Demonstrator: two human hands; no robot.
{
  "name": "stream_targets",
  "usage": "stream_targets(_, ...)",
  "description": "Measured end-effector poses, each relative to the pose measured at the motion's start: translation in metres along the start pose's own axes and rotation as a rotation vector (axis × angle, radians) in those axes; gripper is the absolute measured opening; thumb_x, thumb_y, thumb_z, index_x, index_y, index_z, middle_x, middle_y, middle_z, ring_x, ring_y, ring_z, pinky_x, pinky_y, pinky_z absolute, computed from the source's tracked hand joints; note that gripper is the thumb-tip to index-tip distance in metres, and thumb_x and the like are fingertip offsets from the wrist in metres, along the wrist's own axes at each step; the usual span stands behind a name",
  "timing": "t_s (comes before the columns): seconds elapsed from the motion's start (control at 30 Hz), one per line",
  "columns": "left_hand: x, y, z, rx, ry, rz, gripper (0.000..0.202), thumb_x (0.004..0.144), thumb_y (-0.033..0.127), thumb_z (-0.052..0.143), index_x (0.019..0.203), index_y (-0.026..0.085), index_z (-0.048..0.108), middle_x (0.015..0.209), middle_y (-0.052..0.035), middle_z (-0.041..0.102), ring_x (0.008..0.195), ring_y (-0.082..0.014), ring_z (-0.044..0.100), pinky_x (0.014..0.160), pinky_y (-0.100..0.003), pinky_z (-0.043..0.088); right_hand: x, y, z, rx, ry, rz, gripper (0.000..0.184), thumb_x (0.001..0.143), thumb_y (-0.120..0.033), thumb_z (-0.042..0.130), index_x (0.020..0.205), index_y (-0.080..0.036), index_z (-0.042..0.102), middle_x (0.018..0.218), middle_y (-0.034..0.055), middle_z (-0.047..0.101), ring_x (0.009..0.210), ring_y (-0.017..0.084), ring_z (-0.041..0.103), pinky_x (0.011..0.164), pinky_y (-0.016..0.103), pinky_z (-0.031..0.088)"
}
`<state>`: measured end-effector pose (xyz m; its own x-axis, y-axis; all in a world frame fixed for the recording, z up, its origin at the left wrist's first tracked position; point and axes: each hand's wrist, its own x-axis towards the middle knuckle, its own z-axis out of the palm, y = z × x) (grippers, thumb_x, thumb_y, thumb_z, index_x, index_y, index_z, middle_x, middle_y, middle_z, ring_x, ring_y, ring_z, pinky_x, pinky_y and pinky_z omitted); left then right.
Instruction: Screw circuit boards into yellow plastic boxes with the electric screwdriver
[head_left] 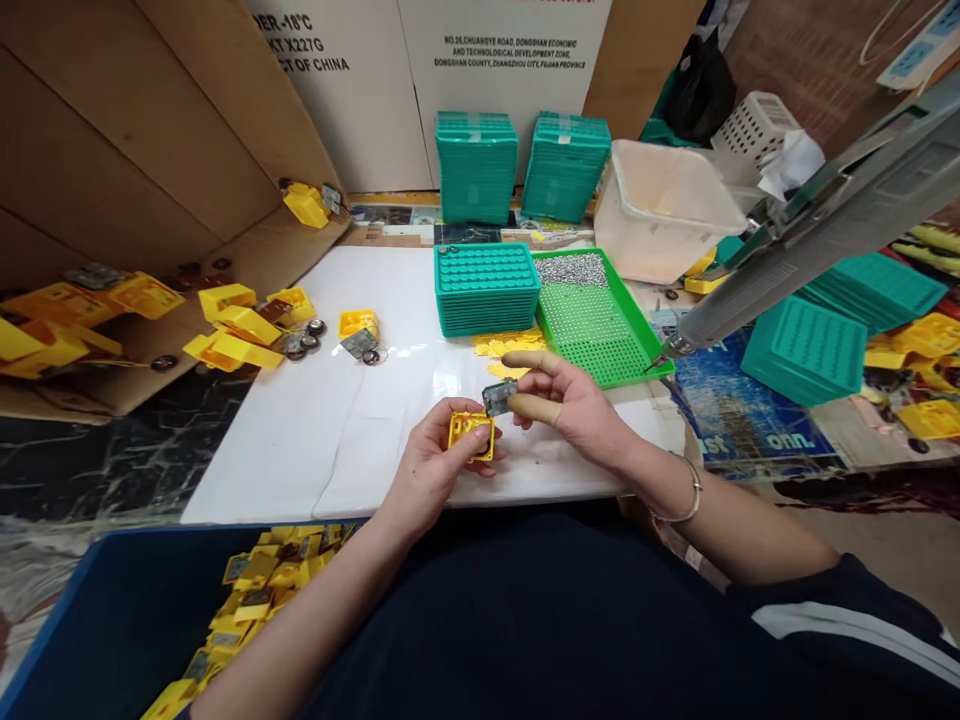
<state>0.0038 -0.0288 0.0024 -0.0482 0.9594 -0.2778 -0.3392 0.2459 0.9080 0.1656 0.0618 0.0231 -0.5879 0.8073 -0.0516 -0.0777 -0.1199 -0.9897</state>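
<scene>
My left hand (439, 455) is closed around a small yellow plastic housing (459, 432), its open side facing up and my thumb pressing inside it. Just above the housing's far right edge, my right hand (566, 400) pinches a small dark grey part (496, 397), which looks like a circuit board or solar panel, between thumb and fingers. Whether wires join the two is too small to tell. Beyond my hands lie flat yellow pieces (502, 345). To the left on the white board sits another yellow housing (358, 322) with a grey panel and a round dark part beside it.
Stacked teal trays (487, 290) stand beside a green tray (615, 330) of small metal screws. A grey electric screwdriver (720, 310) slants in from the right. Yellow housings spill from a cardboard box (172, 130) at left. A blue bin (97, 600) below holds many more.
</scene>
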Motion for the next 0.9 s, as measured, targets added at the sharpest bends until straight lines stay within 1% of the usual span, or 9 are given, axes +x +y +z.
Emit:
stream_targets(0.1,0.001,0.003,0.002,-0.049,0.041,-0.010,0.033,0.076,0.035,0.073,0.099,0.021,0.054,0.089,-0.0004,0.069,0.070,-0.0167,0.069,0.056,-0.024,0.054,-0.012,0.005,0.006,-0.185,-0.005,-0.232,0.025,0.077,-0.022,0.071,0.101,-0.017,0.065,0.082,0.0006,0.072,0.069,0.009,0.068,0.065,0.022,0.057)
stream_targets(0.17,0.000,0.007,0.001,-0.072,0.034,-0.016,0.029,0.077,0.034,0.073,0.097,0.021,0.056,0.092,-0.0006,0.068,0.076,-0.0167,0.069,0.060,-0.025,0.055,-0.020,0.010,0.007,-0.382,-0.012,-0.420,0.021,0.081,-0.021,0.068,0.102,-0.018,0.067,0.088,0.0026,0.075,0.074,0.010,0.069,0.068,0.023,0.058)
stream_targets(0.23,-0.002,0.010,-0.002,-0.109,-0.016,-0.034,0.026,0.079,0.031,0.071,0.100,0.021,0.058,0.097,-0.0013,0.069,0.088,-0.0174,0.068,0.073,-0.027,0.057,-0.025,0.015,0.008,-0.548,0.003,-0.567,0.023,0.084,-0.018,0.065,0.106,-0.020,0.066,0.090,0.0025,0.075,0.075,0.010,0.069,0.068,0.023,0.058)
stream_targets(0.3,-0.005,0.012,-0.007,-0.160,-0.101,-0.058,0.028,0.081,0.025,0.069,0.107,0.022,0.059,0.104,-0.0031,0.069,0.101,-0.0189,0.066,0.088,-0.032,0.054,-0.026,0.019,0.007,-0.641,0.040,-0.638,0.024,0.085,-0.017,0.063,0.109,-0.020,0.065,0.090,0.0017,0.075,0.073,0.010,0.069,0.067,0.022,0.058)
stream_targets(0.4,-0.008,0.014,-0.014,-0.202,-0.191,-0.077,0.032,0.085,0.023,0.065,0.116,0.022,0.058,0.111,-0.0067,0.069,0.110,-0.0216,0.063,0.098,-0.038,0.049,-0.026,0.018,0.004,-0.719,0.056,-0.732,0.024,0.086,-0.016,0.062,0.109,-0.019,0.062,0.088,0.0029,0.074,0.074,0.010,0.069,0.068,0.022,0.058)
stream_targets(0.63,-0.007,0.010,-0.013,-0.148,-0.167,-0.051,0.032,0.086,0.027,0.065,0.116,0.024,0.054,0.106,-0.0066,0.072,0.105,-0.0216,0.066,0.094,-0.036,0.048,-0.025,0.004,-0.005,-1.106,-0.208,-1.236,0.018,0.090,-0.012,0.053,0.104,-0.016,0.063,0.093,0.0070,0.074,0.086,0.014,0.069,0.073,0.027,0.060)
stream_targets(0.73,-0.008,0.006,-0.009,-0.060,-0.123,0.016,0.028,0.086,0.027,0.065,0.112,0.024,0.057,0.106,-0.0043,0.071,0.101,-0.0196,0.065,0.089,-0.031,0.049,-0.025,-0.002,-0.003,-1.135,-0.244,-1.221,0.014,0.090,-0.012,0.053,0.100,-0.015,0.063,0.091,0.0071,0.073,0.082,0.014,0.067,0.072,0.027,0.058)
stream_targets(0.83,-0.007,0.003,-0.006,0.037,-0.086,0.070,0.024,0.084,0.025,0.065,0.108,0.022,0.063,0.095,-0.0013,0.069,0.088,-0.0150,0.063,0.081,-0.025,0.049,-0.026,-0.007,0.004,-1.219,-0.270,-1.005,0.019,0.092,-0.013,0.048,0.103,-0.015,0.064,0.088,0.0066,0.071,0.077,0.013,0.063,0.068,0.025,0.053)
stream_targets(0.9,-0.005,0.002,-0.005,0.021,-0.094,0.062,0.023,0.083,0.022,0.064,0.107,0.022,0.065,0.093,-0.0004,0.067,0.085,-0.0135,0.060,0.078,-0.024,0.049,-0.024,-0.011,0.009,-1.245,-0.283,-0.846,0.023,0.094,-0.015,0.044,0.104,-0.016,0.064,0.085,0.0062,0.068,0.076,0.013,0.060,0.067,0.025,0.051)
